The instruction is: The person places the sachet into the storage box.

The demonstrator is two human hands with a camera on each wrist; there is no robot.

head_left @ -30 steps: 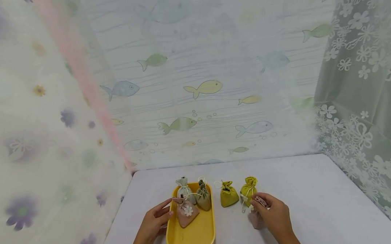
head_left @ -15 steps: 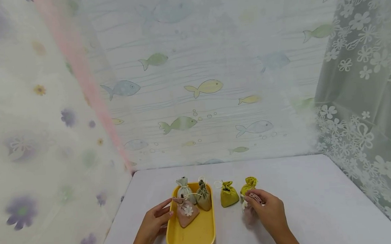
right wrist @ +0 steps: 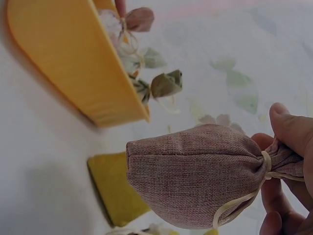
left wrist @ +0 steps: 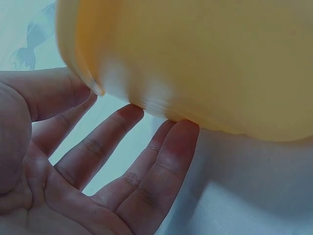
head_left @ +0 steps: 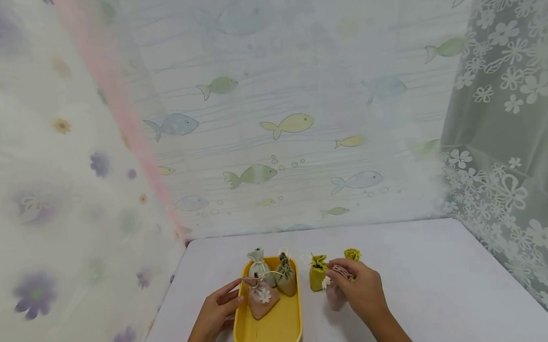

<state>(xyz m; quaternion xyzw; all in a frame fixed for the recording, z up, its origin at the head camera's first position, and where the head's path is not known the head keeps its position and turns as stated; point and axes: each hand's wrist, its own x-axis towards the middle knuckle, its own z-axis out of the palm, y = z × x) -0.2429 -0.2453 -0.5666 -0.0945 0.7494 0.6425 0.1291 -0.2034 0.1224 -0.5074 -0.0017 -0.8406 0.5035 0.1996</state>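
Observation:
My right hand [head_left: 363, 289] pinches the gathered neck of a dusky-pink drawstring pouch [right wrist: 195, 176], which has a white flower and hangs just above the table. Behind it, one mustard-yellow pouch [head_left: 317, 279] stands to the left; another yellow pouch [head_left: 352, 254] is mostly covered by the hand. My left hand [head_left: 214, 314] touches the outer left side of a yellow tray [head_left: 267, 339], fingertips against the wall and thumb at the rim. Inside the tray's far half are a pink pouch [head_left: 261, 306] with a flower, a pale grey pouch [head_left: 257, 266] and an olive pouch [head_left: 286, 282].
The white tabletop [head_left: 421, 287] extends to the right of the hand and behind the tray. A fish-print curtain [head_left: 296, 154] hangs past the far edge. Small dark objects show at the bottom edge, one near each arm.
My right hand has carried the pink pouch leftward, from in front of the right yellow pouch towards the left yellow pouch. My left hand and the tray have stayed put.

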